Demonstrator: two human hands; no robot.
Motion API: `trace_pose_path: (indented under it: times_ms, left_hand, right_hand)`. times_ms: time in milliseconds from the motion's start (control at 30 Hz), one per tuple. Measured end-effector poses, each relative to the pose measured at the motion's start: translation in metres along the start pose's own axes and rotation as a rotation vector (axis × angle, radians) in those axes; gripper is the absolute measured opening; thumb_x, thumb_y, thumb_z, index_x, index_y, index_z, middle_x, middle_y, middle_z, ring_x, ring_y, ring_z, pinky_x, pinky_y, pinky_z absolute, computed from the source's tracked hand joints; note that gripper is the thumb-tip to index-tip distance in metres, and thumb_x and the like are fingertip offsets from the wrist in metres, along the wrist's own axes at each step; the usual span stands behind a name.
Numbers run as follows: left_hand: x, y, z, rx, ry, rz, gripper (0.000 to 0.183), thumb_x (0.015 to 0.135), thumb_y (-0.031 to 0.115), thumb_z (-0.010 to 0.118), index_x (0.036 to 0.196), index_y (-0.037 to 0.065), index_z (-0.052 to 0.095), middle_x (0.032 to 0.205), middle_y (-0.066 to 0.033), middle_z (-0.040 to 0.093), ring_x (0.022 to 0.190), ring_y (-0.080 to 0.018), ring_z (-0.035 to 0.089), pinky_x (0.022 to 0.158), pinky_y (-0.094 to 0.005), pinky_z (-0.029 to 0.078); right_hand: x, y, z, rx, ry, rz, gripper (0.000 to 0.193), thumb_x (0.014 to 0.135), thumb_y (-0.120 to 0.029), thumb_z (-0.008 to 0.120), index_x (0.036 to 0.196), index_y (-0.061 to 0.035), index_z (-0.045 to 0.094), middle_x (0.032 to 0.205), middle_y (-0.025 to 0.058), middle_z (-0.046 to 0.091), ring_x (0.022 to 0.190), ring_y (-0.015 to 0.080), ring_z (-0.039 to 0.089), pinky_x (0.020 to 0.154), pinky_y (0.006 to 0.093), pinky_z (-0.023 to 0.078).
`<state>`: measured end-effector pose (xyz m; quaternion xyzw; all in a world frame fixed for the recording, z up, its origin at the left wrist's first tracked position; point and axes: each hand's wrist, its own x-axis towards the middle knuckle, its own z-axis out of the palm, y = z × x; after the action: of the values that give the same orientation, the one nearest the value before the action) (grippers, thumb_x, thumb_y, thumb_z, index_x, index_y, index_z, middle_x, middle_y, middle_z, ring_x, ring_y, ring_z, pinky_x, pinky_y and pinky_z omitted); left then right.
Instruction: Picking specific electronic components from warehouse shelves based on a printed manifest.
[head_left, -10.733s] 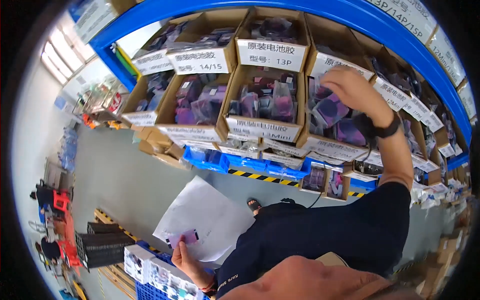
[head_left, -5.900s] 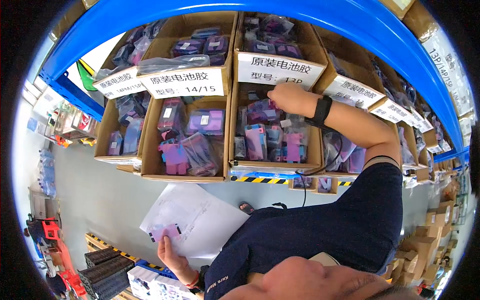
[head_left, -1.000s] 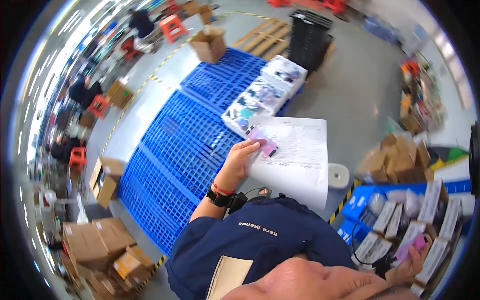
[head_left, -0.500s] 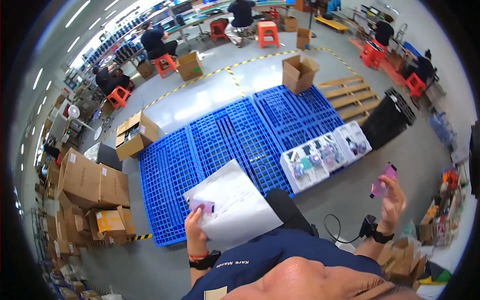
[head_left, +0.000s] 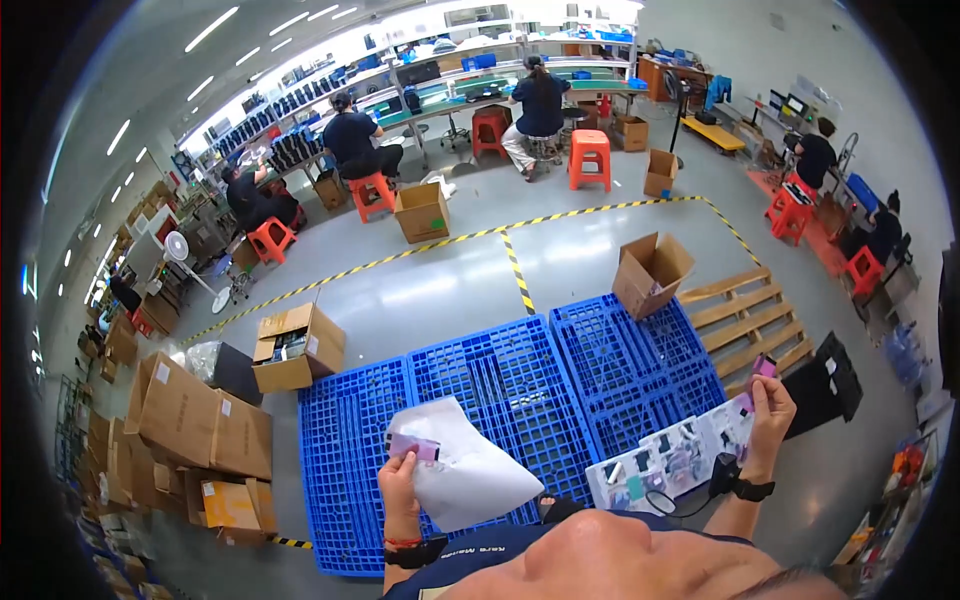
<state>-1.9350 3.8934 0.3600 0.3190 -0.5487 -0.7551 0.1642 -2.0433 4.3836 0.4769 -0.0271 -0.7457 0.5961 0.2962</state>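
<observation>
My left hand [head_left: 400,487] is closed on a flat pink rectangular piece [head_left: 416,450] and a large white sheet of paper [head_left: 475,475]. The piece lies over the paper's left part, under my thumb. Marks on the sheet are too faint to make out. Raised at the right, my right hand [head_left: 773,420] pinches a second pink piece [head_left: 764,368] with a dark end; the fingers hide part of it. Below and left of that hand, white trays [head_left: 690,447] hold several small parts, some in clear bags, at the near right of the pallets.
Blue plastic pallets [head_left: 490,375] cover the floor ahead, with a wooden pallet [head_left: 745,315] and a black case [head_left: 825,380] to their right. An open carton [head_left: 650,275] stands on the far pallet edge. Stacked cartons [head_left: 200,415] line the left. People sit at benches beyond.
The head view has tilted up, showing more of the benches. Against the scene, my right hand with its pink piece now appears in front of the trays' far right end. Both hands keep their hold.
</observation>
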Motion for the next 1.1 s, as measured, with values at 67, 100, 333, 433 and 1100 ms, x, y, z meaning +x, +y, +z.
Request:
trace_pose_path:
  times_ms: [67,100,333,433,1100]
  left_hand:
    - [0.016,0.023,0.024,-0.028,0.012,-0.001,0.018,0.081,0.004,0.056,0.095,-0.005,0.062,0.087,-0.0076,0.062,0.074,-0.0137,0.058,0.068,-0.0236,0.046]
    - [0.031,0.029,0.030,-0.025,0.014,0.018,0.018,0.081,0.004,0.056,0.095,-0.005,0.062,0.087,-0.0074,0.063,0.074,-0.0132,0.058,0.068,-0.0231,0.046]
    - [0.144,0.061,0.078,0.036,0.056,0.098,0.018,0.082,0.004,0.055,0.096,-0.005,0.062,0.087,-0.0084,0.063,0.073,-0.0113,0.057,0.068,-0.0224,0.045]
    - [0.204,0.079,0.099,0.161,0.018,0.224,0.020,0.082,0.005,0.055,0.097,-0.006,0.062,0.089,-0.0086,0.063,0.077,-0.0120,0.057,0.070,-0.0218,0.044]
    - [0.632,0.199,0.360,0.235,-0.085,0.311,0.019,0.083,0.006,0.055,0.097,-0.004,0.063,0.088,-0.0060,0.063,0.079,-0.0101,0.056,0.074,-0.0212,0.042]
  right_hand:
    - [0.035,-0.011,0.026,-0.009,-0.022,-0.057,0.007,0.082,-0.005,0.057,0.082,0.0017,0.060,0.074,-0.0006,0.057,0.067,0.0051,0.050,0.061,0.0173,0.039]
    - [0.051,-0.014,0.045,-0.037,-0.033,-0.116,0.008,0.082,-0.005,0.057,0.082,0.0019,0.060,0.074,-0.0009,0.057,0.067,0.0050,0.050,0.061,0.0174,0.039]
    - [0.136,0.032,0.183,-0.023,-0.126,-0.163,0.004,0.079,-0.002,0.060,0.080,0.0017,0.061,0.075,0.0026,0.058,0.072,0.0091,0.051,0.066,0.0203,0.040]
    - [0.166,0.037,0.234,-0.062,-0.086,-0.071,0.005,0.079,-0.003,0.060,0.081,0.0022,0.061,0.074,0.0026,0.059,0.071,0.0094,0.051,0.066,0.0209,0.041]
    - [0.495,0.140,0.535,-0.032,0.093,-0.029,0.008,0.082,-0.005,0.058,0.084,0.0007,0.062,0.077,0.0008,0.060,0.070,0.0068,0.052,0.064,0.0202,0.043]
